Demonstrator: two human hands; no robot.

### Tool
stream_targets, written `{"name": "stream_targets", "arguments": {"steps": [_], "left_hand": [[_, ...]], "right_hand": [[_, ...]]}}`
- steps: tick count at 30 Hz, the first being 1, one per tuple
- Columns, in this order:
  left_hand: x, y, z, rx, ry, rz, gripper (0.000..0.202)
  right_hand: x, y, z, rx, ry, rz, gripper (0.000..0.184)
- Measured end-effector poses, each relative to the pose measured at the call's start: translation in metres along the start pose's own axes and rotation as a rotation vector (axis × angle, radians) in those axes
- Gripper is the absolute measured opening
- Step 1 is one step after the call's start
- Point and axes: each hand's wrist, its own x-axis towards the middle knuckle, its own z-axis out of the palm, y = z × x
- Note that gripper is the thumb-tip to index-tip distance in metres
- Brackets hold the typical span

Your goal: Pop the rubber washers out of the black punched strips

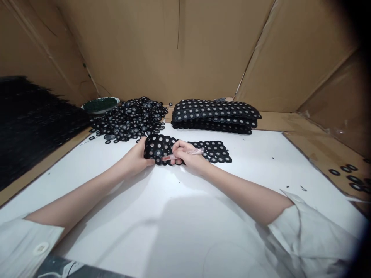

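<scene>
A strip of joined black rings with pale round centres [217, 151] lies on the white board in front of me, its left end curled up. My left hand [142, 156] grips that raised end, thumb in front and fingers behind it. In my right hand [185, 155] is a slim pen-like tool [197, 151], translucent with a reddish section toward its tip. The tool points left, its tip close against the ring strip; whether it touches cannot be made out. My right fingers cover the strip's middle.
Loose black rings [130, 117] are heaped at the back left, beside a bowl of dark green bits [100, 105]. Behind the strip stands a stack of finished-looking ring panels [214, 110]. Black bristly material [34, 127] is at far left, a few rings [354, 178] at right. Cardboard walls [162, 50] enclose the board [130, 231].
</scene>
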Motion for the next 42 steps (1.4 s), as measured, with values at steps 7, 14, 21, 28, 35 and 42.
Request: {"name": "stream_targets", "arguments": {"steps": [7, 14, 21, 28, 35, 42], "left_hand": [[0.003, 0.003, -0.009, -0.247, -0.217, -0.193, 0.022], [0.005, 0.005, -0.018, -0.342, -0.375, -0.25, 0.01], [0.013, -0.011, -0.018, -0.458, -0.301, -0.361, 0.012], [0.012, -0.011, -0.016, -0.553, -0.299, -0.415, 0.027], [0.007, -0.008, -0.006, -0.492, -0.189, -0.32, 0.019], [0.006, -0.008, -0.005, -0.521, -0.143, -0.319, 0.024]], "right_hand": [[0.004, -0.008, -0.003, 0.187, 0.127, 0.091, 0.008], [0.008, 0.0, -0.008, 0.233, 0.114, 0.087, 0.007], [0.007, 0.003, -0.009, 0.288, 0.241, 0.023, 0.006], [0.008, 0.004, -0.01, 0.21, 0.208, 0.034, 0.007], [0.008, 0.003, -0.011, 0.13, 0.12, 0.029, 0.008], [0.006, 0.005, -0.01, 0.046, 0.074, 0.025, 0.009]]}}
